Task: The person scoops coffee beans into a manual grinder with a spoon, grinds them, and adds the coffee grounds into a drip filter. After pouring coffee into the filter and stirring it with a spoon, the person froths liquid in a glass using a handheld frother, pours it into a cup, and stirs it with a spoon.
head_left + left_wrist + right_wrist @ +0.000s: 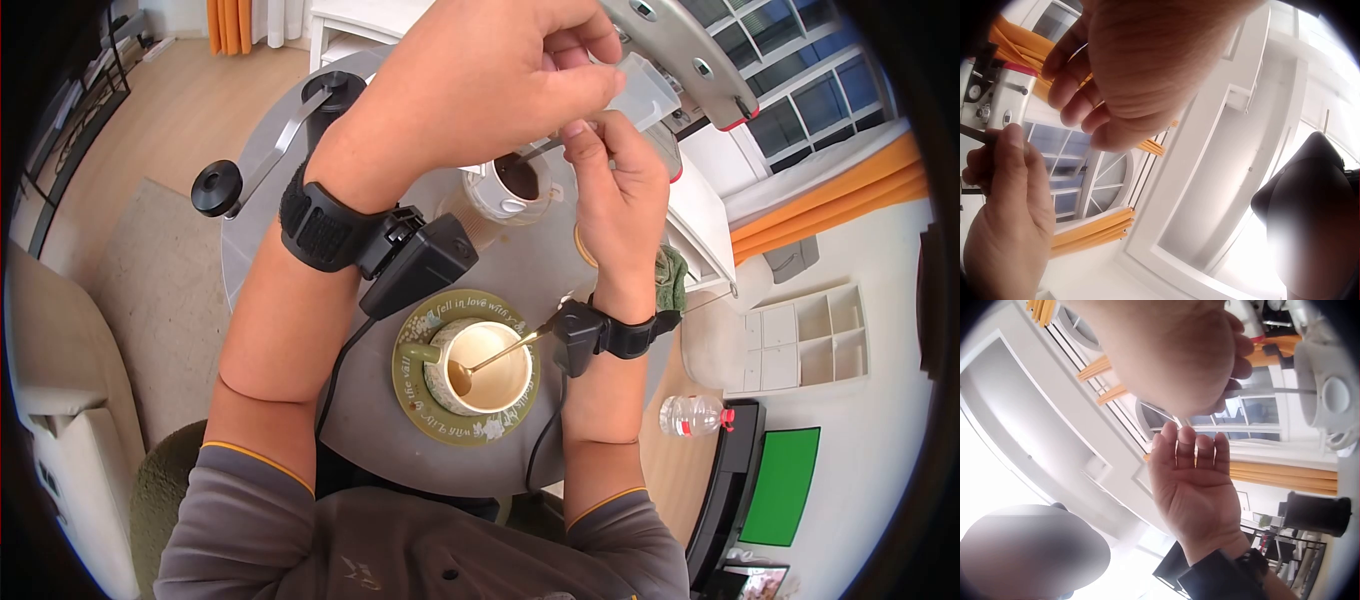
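My right hand (622,195) pinches a thin grey stirrer (543,150) between thumb and fingers. The stirrer slants down to a white dripper (487,190) with dark contents (517,176), on a clear vessel. Beside and above it is my left hand (500,85), holding nothing; the right wrist view shows this left hand (1200,494) palm up, fingers extended. In that view the stirrer (1279,390) runs from my right hand (1172,356) to the dripper (1322,390). Nearer my body, a patterned cup (437,385) with a gold spoon (510,350) stands on a green saucer (410,400).
At the table's left is a grinder with a crank and black knob (216,188). A silver machine (690,60) and a clear plastic container (645,95) are beyond my hands. A green cloth (671,278) lies near my right wrist. The grey table (370,430) has a rounded edge.
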Demonstrator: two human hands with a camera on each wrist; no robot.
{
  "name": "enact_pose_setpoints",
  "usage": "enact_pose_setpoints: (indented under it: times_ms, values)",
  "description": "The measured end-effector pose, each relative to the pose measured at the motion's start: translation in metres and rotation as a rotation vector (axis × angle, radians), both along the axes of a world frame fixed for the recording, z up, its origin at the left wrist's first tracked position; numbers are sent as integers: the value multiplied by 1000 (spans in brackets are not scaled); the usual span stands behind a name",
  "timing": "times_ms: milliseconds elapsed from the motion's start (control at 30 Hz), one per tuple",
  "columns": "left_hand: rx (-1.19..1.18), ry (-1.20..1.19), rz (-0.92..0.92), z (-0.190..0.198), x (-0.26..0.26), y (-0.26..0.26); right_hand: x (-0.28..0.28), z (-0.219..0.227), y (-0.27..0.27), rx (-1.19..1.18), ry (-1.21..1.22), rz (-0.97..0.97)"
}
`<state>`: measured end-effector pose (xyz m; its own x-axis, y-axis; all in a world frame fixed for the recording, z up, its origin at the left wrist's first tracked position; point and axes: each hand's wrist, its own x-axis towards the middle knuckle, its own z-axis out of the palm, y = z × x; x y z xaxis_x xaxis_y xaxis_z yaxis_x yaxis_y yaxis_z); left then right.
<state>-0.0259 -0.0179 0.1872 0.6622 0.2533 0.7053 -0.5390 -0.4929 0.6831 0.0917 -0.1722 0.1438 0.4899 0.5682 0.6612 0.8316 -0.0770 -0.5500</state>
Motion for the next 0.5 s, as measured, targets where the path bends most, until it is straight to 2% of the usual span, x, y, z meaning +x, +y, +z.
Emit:
enact_pose_setpoints:
  times_ms: [33, 133, 367, 500]
  values:
    - [59, -110, 3, -2, 0, 0, 0, 0, 0, -56, -29, -31]
    - [49, -84, 30, 1, -5, -3, -4, 3, 0, -32, 70, 24]
    - [45, -99, -24, -3, 1, 1, 0, 0, 0, -3, 38, 10]
    - [35, -99, -22, -1, -1, 0, -4, 2, -1, -21, 110, 54]
